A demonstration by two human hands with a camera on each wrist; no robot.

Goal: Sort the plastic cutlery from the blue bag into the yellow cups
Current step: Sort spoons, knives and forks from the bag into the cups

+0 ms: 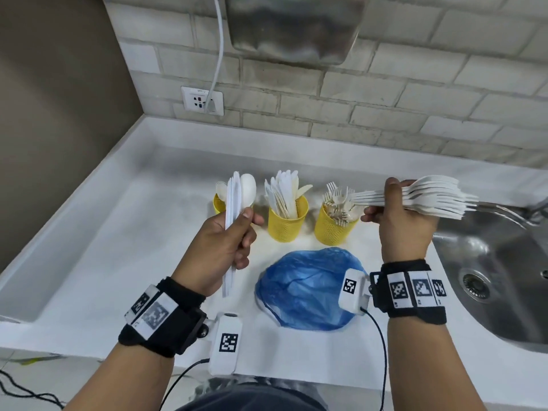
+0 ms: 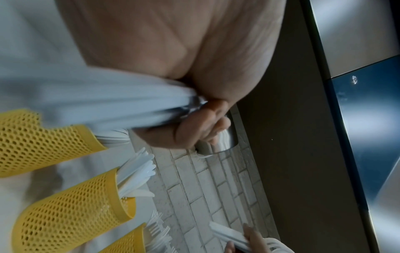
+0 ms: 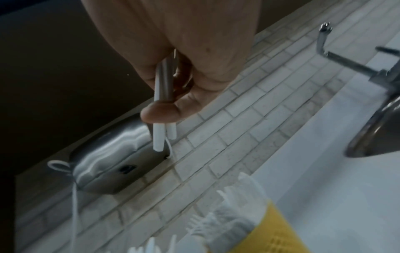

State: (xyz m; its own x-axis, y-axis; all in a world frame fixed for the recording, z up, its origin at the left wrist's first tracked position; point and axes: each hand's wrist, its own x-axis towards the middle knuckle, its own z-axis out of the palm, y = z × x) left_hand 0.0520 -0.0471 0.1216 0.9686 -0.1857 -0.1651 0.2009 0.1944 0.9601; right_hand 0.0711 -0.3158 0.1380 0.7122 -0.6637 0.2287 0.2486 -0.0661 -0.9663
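Observation:
My left hand point(image 1: 225, 241) grips a stack of white plastic spoons point(image 1: 237, 197) upright, bowls up, in front of the left yellow mesh cup point(image 1: 218, 204), which it mostly hides. My right hand point(image 1: 400, 215) grips a stack of white forks point(image 1: 433, 194) held level, tines pointing right, handle ends over the right cup point(image 1: 332, 229), which holds forks. The middle cup point(image 1: 287, 223) holds knives. The crumpled blue bag point(image 1: 308, 289) lies on the counter before the cups. In the right wrist view my thumb and fingers clamp the fork handles point(image 3: 161, 119).
A steel sink point(image 1: 492, 262) with its tap point(image 3: 346, 63) lies at the right. A steel appliance point(image 1: 290, 28) hangs on the brick wall, its white cable running to a socket point(image 1: 203, 100). The white counter point(image 1: 118, 232) has a raised rim at left and back.

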